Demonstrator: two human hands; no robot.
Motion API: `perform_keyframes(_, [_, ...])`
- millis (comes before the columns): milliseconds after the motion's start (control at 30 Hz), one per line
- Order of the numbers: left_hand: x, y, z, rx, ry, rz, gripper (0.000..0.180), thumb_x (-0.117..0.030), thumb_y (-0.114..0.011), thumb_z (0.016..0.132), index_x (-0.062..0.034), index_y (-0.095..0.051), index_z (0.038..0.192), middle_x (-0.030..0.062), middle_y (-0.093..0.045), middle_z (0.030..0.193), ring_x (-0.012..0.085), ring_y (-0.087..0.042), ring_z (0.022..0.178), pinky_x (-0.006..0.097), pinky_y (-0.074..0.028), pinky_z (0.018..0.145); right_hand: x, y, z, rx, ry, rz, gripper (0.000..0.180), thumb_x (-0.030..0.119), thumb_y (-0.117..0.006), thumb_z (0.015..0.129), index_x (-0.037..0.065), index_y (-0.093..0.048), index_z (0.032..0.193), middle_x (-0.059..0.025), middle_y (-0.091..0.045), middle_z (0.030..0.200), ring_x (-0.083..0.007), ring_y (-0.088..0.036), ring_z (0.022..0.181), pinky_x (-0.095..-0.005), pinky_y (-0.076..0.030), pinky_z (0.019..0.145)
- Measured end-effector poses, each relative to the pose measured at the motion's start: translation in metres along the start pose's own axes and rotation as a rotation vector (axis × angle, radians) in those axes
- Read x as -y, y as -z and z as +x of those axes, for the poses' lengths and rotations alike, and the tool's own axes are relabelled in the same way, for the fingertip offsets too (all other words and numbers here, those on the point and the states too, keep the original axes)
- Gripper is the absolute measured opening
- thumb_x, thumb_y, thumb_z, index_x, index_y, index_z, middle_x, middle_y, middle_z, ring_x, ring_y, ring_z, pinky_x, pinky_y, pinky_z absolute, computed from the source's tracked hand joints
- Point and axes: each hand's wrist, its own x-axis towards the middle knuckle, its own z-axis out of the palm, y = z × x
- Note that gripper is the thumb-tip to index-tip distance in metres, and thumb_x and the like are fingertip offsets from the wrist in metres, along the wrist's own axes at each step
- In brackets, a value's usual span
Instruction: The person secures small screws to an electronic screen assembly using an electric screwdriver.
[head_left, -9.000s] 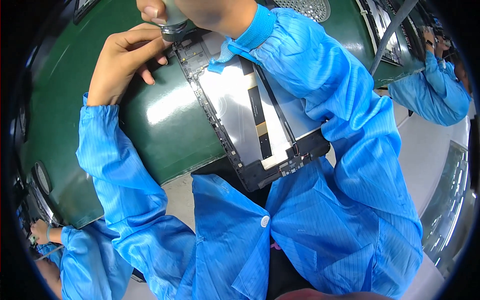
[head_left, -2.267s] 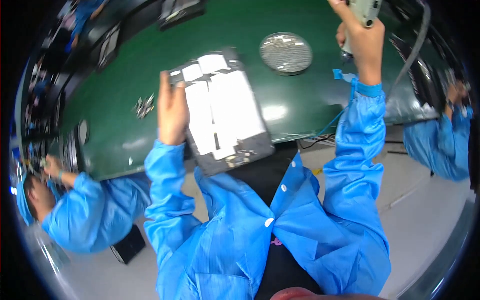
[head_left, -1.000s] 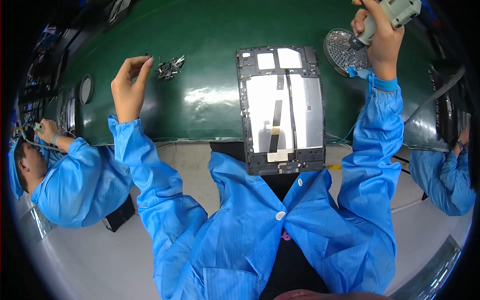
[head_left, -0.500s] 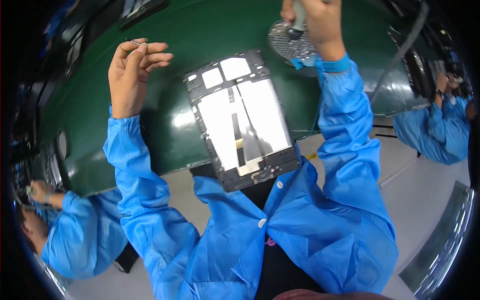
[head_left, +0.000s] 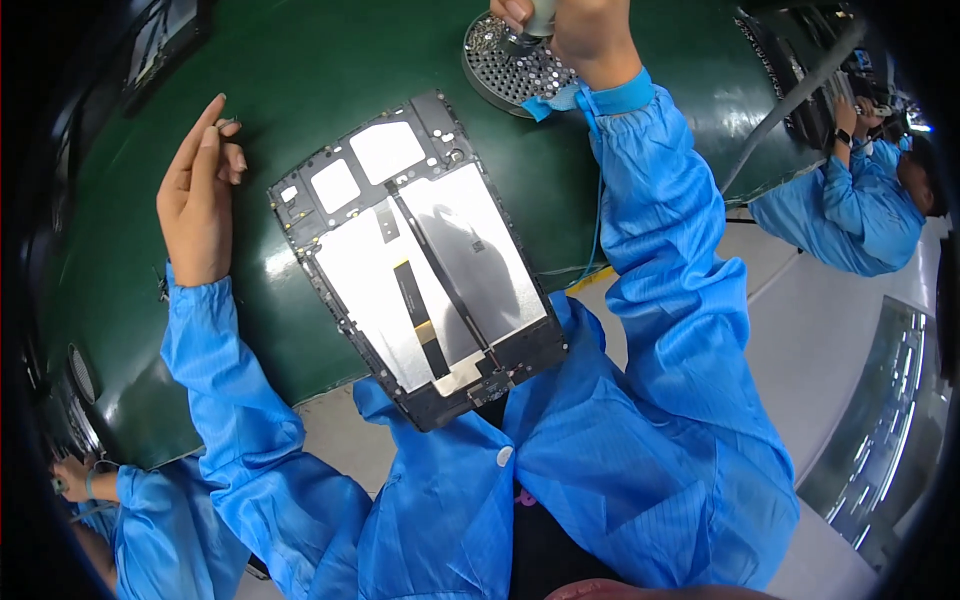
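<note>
An opened tablet housing (head_left: 470,255), with a black frame, silver metal sheets and dark ribbon cables, lies tilted on the green table, its near end past the edge. At its left my left hand (head_left: 200,205) hovers with the index finger stretched out and the other fingers bent; a small thing by the fingertips is too small to name. At the top my right hand (head_left: 592,40) grips a pale-handled screwdriver (head_left: 540,18), partly cut off by the picture's edge. Its dark lower end is over a round, perforated screw tray (head_left: 515,78) holding small screws.
The green table (head_left: 330,50) ends just in front of me. A blue cord (head_left: 597,235) runs from my right wristband to the table edge. A grey hose or cable (head_left: 795,100) slants at the right. Co-workers in blue sit at the right (head_left: 835,215) and lower left (head_left: 170,525).
The view has shifted, so the housing sits lower and further left. My left index finger has stretched out; the thin dark stick pinched there before no longer shows clearly. The screwdriver stays in my right hand.
</note>
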Motion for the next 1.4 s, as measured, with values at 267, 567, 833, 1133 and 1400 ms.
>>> perform_keyframes(267, [0.004,0.003,-0.002,-0.066,-0.018,0.230,0.033,-0.014,-0.062,0.102,0.0027,-0.062,0.130,0.0147,-0.067,0.128,0.0153,-0.066,0.106,0.026,-0.052,0.087,-0.007,0.016,-0.002,-0.013,0.017,-0.011,0.021,0.013,-0.059,0.089,-0.007,-0.065,0.083,-0.0087,-0.061,0.061,-0.0121,-0.049,0.040,-0.0259,-0.041,0.040])
perform_keyframes(567, [0.006,0.009,-0.006,-0.057,-0.018,0.380,0.037,-0.017,-0.068,0.099,-0.0008,-0.066,0.132,0.0046,-0.068,0.108,0.0104,-0.058,0.091,0.024,-0.048,0.083,-0.013,0.017,-0.002,-0.021,-0.017,-0.009,0.020,0.013,-0.060,0.089,-0.005,-0.065,0.082,-0.0081,-0.061,0.062,-0.0119,-0.050,0.041,-0.0266,-0.042,0.040])
perform_keyframes(833, [0.005,0.010,-0.006,-0.099,0.016,0.373,0.038,-0.023,-0.066,0.101,-0.0043,-0.065,0.134,0.0038,-0.068,0.106,0.0099,-0.058,0.091,0.024,-0.048,0.084,-0.011,0.015,-0.004,-0.039,-0.004,-0.018,0.020,0.012,-0.059,0.089,-0.005,-0.064,0.079,-0.0087,-0.062,0.064,-0.0117,-0.050,0.042,-0.0263,-0.042,0.041])
perform_keyframes(1133, [0.002,0.003,-0.007,-0.084,-0.008,0.338,0.037,-0.021,-0.066,0.101,-0.0025,-0.065,0.133,0.0033,-0.066,0.102,0.0095,-0.058,0.091,0.023,-0.047,0.084,-0.014,0.014,-0.004,-0.076,0.024,0.007,0.018,0.012,-0.061,0.089,-0.006,-0.066,0.091,-0.0110,-0.069,0.074,-0.0113,-0.054,0.044,-0.0260,-0.044,0.042])
perform_keyframes(1400, [-0.002,0.008,-0.007,-0.029,0.009,0.218,0.027,-0.017,-0.070,0.097,0.0023,-0.069,0.115,0.0043,-0.065,0.095,0.0106,-0.058,0.085,0.024,-0.046,0.078,-0.011,0.012,-0.004,-0.063,0.029,-0.009,0.019,0.011,-0.062,0.089,-0.005,-0.066,0.096,-0.0119,-0.070,0.077,-0.0114,-0.054,0.045,-0.0260,-0.045,0.042])
